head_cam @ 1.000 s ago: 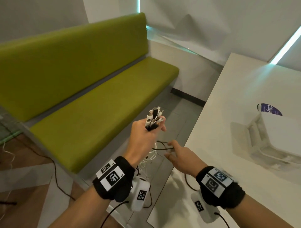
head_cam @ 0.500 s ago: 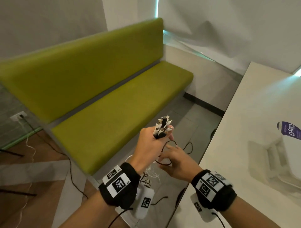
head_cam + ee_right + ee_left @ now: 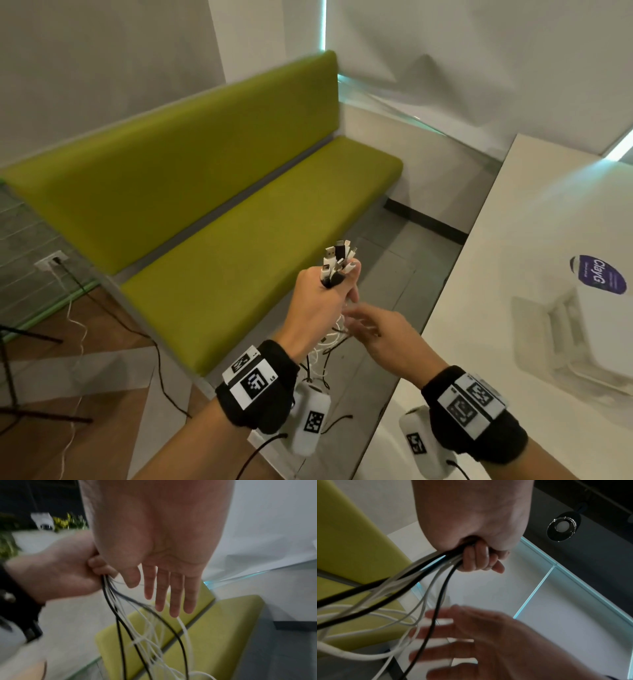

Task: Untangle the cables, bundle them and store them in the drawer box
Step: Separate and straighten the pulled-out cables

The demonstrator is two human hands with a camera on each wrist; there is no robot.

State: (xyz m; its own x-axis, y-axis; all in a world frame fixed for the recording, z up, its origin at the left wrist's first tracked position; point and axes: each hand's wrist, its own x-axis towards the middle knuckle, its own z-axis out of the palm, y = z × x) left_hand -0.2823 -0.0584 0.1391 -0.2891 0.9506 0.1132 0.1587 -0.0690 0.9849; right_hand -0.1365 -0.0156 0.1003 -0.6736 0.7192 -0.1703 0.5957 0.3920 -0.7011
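Note:
My left hand [image 3: 322, 301] grips a bunch of black and white cables [image 3: 337, 263] in a fist, their plug ends sticking up above it. Below the fist the cables [image 3: 412, 582] hang down in loose, crossed strands [image 3: 145, 639]. My right hand [image 3: 373, 329] is just right of and below the left hand, its fingers [image 3: 173, 595] straight and spread among the hanging strands, holding nothing. The white drawer box [image 3: 582, 329] stands on the table at the right.
A green bench [image 3: 239, 212] runs along the wall behind the hands. The white table [image 3: 513, 240] is to my right, its edge close to my right wrist. Loose wires and a black stand leg [image 3: 20, 377] lie on the floor at left.
My right hand let go of the black cable loop it was pinching and now reaches with straight fingers under my left fist. The left hand keeps its hold on the plug ends.

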